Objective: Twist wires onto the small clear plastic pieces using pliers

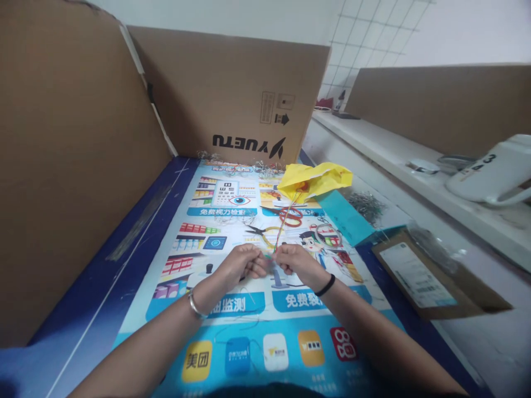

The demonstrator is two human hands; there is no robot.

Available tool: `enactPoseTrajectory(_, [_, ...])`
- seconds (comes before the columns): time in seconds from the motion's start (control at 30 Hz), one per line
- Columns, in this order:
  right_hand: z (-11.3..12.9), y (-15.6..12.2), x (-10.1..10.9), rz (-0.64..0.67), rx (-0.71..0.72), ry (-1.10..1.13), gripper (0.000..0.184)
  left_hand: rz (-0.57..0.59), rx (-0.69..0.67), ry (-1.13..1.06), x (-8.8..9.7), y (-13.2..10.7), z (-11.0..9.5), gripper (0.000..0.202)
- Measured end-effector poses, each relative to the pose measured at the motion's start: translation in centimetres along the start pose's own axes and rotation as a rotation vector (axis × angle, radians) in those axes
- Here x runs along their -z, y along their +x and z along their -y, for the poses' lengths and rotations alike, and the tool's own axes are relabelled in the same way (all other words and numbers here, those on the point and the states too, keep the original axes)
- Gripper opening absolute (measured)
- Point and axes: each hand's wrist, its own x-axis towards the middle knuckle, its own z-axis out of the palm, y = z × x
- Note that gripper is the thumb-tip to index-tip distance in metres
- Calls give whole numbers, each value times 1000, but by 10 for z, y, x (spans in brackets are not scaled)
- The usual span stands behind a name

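Note:
A thin cord of red and green strands [282,228] runs from an opening in the yellow bag [319,182] down to my fingers. My right hand [299,263] pinches it near its lower end. My left hand [244,262] is closed just beside, its fingertips at a short green piece between the hands; the fingers partly hide what they grip. Just beyond my hands lie pliers with yellow handles [269,236], their jaws pointing left. Behind these are red-handled scissors [290,217]. Close to the scissors, the cord passes over the table.
A printed poster mat [166,309] covers the blue table. Cardboard walls [232,94] stand at the left and back. Tangled silver wire [367,205], a teal box flap [342,215] and a brown parcel [431,276] lie at right. A white mug [489,171] stands on the ledge.

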Motion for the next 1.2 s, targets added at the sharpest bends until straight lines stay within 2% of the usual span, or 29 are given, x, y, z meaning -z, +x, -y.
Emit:
enactPoseTrajectory(0.07, [-1, -4, -2, 2, 2, -4, 26, -61, -32, -24, 1, 0, -2, 17])
enactPoseTrajectory(0.13, [0, -7, -6, 9, 19, -13, 27, -72, -39, -37, 0, -1, -2, 16])
enactPoseTrajectory(0.3, [2, -8, -17, -22, 124, -52, 29, -11, 38, -50, -9, -5, 1, 18])
enactPoseTrajectory(0.5, [-6, -2, -23, -116, 244, -102, 23, -30, 85, -96, -15, -8, 2, 14])
enactPoseTrajectory(0.87, [-11, -2, -26, -270, 300, -125, 22, 56, 143, -303, -13, -7, 6, 11])
enactPoseTrajectory(1.2, [-16, -2, -29, -311, 337, -65, 22, 116, 116, -383, -13, -5, 11, 7])
